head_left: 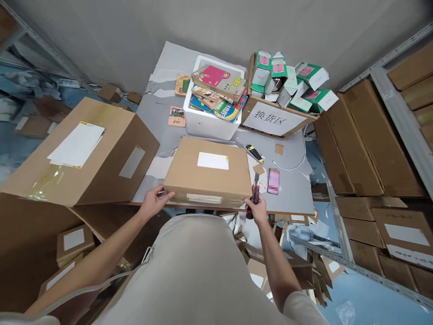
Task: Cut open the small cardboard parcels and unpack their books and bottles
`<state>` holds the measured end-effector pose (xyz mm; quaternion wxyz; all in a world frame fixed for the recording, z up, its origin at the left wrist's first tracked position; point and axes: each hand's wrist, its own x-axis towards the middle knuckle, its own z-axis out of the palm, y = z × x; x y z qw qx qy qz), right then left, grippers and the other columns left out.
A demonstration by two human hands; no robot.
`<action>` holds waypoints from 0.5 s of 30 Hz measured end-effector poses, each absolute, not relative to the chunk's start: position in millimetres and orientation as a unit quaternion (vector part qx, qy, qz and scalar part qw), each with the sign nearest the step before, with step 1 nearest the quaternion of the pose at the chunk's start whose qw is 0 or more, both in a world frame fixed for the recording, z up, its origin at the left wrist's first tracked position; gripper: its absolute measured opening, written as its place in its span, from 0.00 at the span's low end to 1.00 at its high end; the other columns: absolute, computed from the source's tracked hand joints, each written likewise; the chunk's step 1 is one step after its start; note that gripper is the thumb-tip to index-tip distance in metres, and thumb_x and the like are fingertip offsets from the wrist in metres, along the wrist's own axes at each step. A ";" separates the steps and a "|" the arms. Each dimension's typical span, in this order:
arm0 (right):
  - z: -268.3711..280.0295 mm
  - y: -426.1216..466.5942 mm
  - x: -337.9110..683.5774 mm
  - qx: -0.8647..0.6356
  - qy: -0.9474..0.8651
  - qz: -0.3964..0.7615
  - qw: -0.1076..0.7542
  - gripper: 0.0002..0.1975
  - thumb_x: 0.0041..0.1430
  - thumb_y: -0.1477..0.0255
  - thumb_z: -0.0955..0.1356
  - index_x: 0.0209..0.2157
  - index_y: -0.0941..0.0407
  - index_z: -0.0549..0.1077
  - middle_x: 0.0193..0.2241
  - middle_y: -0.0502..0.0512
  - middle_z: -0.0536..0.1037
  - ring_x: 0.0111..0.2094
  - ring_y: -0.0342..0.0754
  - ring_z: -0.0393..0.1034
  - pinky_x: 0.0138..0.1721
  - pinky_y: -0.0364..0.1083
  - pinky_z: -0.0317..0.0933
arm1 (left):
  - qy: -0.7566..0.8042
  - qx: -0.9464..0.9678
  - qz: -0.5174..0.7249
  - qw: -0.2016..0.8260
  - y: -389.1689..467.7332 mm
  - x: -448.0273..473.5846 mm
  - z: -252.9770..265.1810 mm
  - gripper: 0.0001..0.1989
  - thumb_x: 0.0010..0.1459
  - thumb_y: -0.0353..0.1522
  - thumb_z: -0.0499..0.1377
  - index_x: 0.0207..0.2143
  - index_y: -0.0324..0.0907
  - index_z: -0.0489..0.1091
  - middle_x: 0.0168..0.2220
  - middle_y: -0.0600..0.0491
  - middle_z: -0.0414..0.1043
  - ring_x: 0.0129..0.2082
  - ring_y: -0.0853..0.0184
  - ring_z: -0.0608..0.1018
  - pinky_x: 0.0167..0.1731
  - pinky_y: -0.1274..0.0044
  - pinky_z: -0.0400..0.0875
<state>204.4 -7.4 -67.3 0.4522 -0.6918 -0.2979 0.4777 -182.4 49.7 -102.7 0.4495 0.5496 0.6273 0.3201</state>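
Note:
A closed cardboard box with a white label on top lies at the front edge of the table in front of me. My left hand grips the box's front left corner, thumb along its front face. At the front right corner, my right hand is closed around a red and black utility knife, its blade pointing away from me. The fingertips of that hand also touch the box. Behind the box lies a second, yellow and black utility knife.
A phone and a white cable lie on the table. Behind stand a white foam box of books and a carton of green boxes. A large carton stands left; shelves of cartons stand right.

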 end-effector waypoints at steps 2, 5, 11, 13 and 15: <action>-39.8 15.4 212.3 -0.698 -0.333 0.452 0.445 0.22 0.38 0.59 0.76 0.30 0.55 0.66 0.15 0.42 0.69 0.14 0.41 0.64 0.16 0.41 0.58 | 0.658 0.573 0.313 0.374 61.6 -181.6 -74.8 0.27 0.47 0.54 0.58 0.35 0.40 0.74 0.35 0.48 0.75 0.34 0.62 0.76 0.37 0.71 0.75; -5.2 53.7 221.3 -0.704 -0.365 0.448 0.413 0.21 0.41 0.56 0.75 0.28 0.55 0.66 0.13 0.43 0.68 0.12 0.40 0.62 0.13 0.40 0.56 | 0.679 0.597 0.295 0.310 86.8 -177.1 -39.3 0.26 0.46 0.53 0.59 0.36 0.41 0.75 0.33 0.50 0.72 0.32 0.62 0.75 0.32 0.73 0.73; 1.7 112.9 223.5 -0.687 -0.379 0.470 0.404 0.25 0.37 0.58 0.77 0.31 0.54 0.65 0.17 0.42 0.68 0.15 0.39 0.62 0.14 0.40 0.58 | 0.709 0.592 0.250 0.289 130.1 -157.8 -24.0 0.28 0.46 0.51 0.61 0.42 0.40 0.75 0.37 0.46 0.73 0.38 0.55 0.76 0.40 0.65 0.71; -4.9 121.2 223.9 -0.687 -0.383 0.461 0.410 0.25 0.38 0.58 0.77 0.32 0.54 0.65 0.18 0.42 0.68 0.15 0.39 0.61 0.15 0.40 0.59 | 0.702 0.604 0.294 0.237 128.5 -150.8 -29.1 0.31 0.48 0.50 0.61 0.49 0.39 0.72 0.43 0.43 0.72 0.44 0.52 0.74 0.45 0.63 0.69; -8.6 124.0 225.8 -0.693 -0.397 0.451 0.398 0.24 0.39 0.56 0.76 0.31 0.54 0.65 0.19 0.43 0.68 0.16 0.39 0.61 0.16 0.40 0.58 | 0.661 0.649 0.341 0.162 119.6 -144.9 -35.4 0.32 0.48 0.48 0.63 0.52 0.39 0.69 0.48 0.41 0.70 0.50 0.51 0.72 0.50 0.62 0.66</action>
